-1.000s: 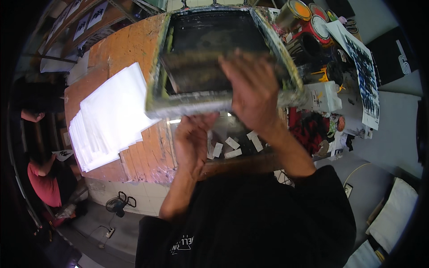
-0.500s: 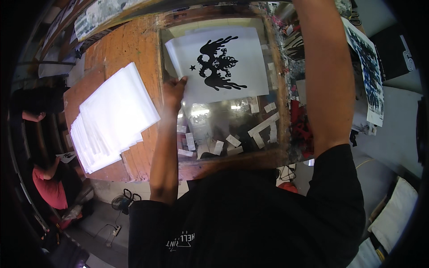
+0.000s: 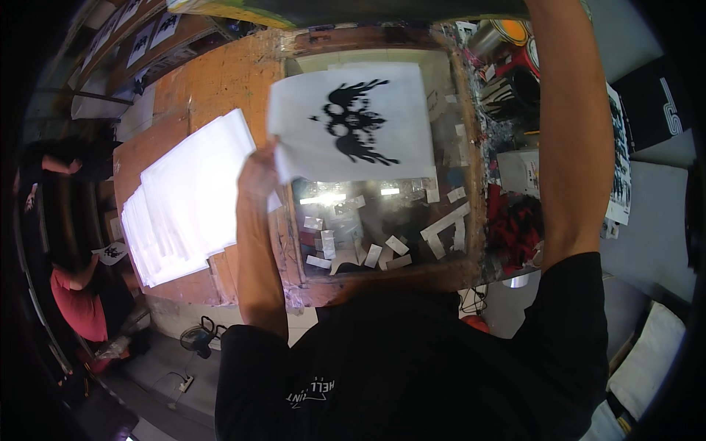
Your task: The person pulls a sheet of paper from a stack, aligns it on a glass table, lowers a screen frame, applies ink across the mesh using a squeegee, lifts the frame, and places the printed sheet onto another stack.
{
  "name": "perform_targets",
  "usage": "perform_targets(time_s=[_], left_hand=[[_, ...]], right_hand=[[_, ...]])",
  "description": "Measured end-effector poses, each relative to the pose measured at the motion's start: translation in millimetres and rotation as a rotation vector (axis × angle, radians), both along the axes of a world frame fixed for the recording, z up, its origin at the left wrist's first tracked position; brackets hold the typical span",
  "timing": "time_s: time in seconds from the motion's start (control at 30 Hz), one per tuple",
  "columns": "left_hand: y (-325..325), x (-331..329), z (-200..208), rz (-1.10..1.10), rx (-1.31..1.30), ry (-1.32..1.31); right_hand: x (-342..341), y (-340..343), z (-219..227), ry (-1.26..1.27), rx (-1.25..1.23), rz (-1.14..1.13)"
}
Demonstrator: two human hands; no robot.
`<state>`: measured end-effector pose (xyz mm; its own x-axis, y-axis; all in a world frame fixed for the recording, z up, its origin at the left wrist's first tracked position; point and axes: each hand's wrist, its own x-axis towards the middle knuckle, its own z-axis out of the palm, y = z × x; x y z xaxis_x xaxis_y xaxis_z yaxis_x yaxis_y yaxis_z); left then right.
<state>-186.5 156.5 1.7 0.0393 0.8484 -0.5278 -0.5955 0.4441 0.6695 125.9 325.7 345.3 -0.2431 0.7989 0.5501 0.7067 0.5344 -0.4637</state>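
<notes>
My left hand [image 3: 259, 170], slightly blurred, pinches the near left edge of a white sheet [image 3: 301, 110] printed with a black winged emblem [image 3: 354, 121]. The sheet is lifted and bowed on that side, above a glass panel [image 3: 346, 228] set in a wooden frame. My right forearm [image 3: 575, 132] reaches up past the top edge, so my right hand is out of sight. A fanned stack of white sheets [image 3: 193, 195] lies left of my left hand on the wooden tabletop.
Short strips of pale tape [image 3: 441, 224] stick to the glass. A long frame edge [image 3: 382, 15] crosses the top. Paint cans [image 3: 500, 37] and red cloth [image 3: 515, 224] crowd the right side. A person in a red shirt [image 3: 77, 305] sits at far left holding a printed sheet.
My left hand has drawn the printed sheet leftward and nearer, lifting its left side off the glass. My view has shifted a little, and the paint cans at right show more.
</notes>
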Motion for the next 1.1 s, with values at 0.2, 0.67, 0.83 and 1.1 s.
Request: perform_targets(time_s=[0.2, 0.67, 0.83, 1.1], left_hand=[[34, -87, 61, -0.060, -0.118, 0.475], [-110, -291, 3, 0.471, -0.124, 2.324], [-139, -1, -64, -0.359, -0.045, 2.049], [-114, 104, -34, 0.053, 0.298, 1.785]], right_hand=[[8, -6, 6, -0.088, -0.045, 0.006], [-11, -14, -11, 0.041, 0.053, 0.183], [-8, -21, -14, 0.046, 0.016, 0.161], [-1, -35, -12, 0.013, -0.032, 0.072]])
